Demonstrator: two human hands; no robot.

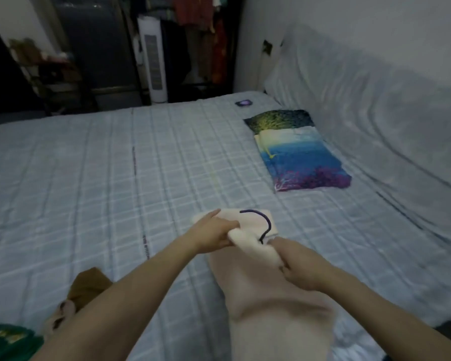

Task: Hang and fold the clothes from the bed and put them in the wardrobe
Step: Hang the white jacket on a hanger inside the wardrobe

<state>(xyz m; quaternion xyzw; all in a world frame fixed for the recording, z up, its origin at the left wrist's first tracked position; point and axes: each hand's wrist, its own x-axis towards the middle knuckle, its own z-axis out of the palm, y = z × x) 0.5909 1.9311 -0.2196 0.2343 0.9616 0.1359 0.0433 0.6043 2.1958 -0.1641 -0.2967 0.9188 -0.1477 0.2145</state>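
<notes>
A person leans over the bed (89, 162), both hands at the neck of a pale cream garment (271, 295) that trails back along the checked cover toward them. The left hand (214, 234) has its fingers curled round a bunched fold of the collar; the right hand (301, 265) grips the cloth just beside it, where the dark hook of a hanger (267, 222) rises out of the fabric. The rest of the hanger is hidden inside the garment, so how well it sits in the shoulders cannot be told.

This looks like the hanging step, with the garment being settled onto its hanger. The next move would seem to call for both shoulders to be seated, then a lift by the hook and a carry across the room to the open wardrobe (201, 40), where other clothes already hang on a rail.

More waits on the bed: a folded blue and purple printed piece (302, 157) near the far side, and a brown item (89, 285) and a green one (8, 342) near the person's left arm.
</notes>
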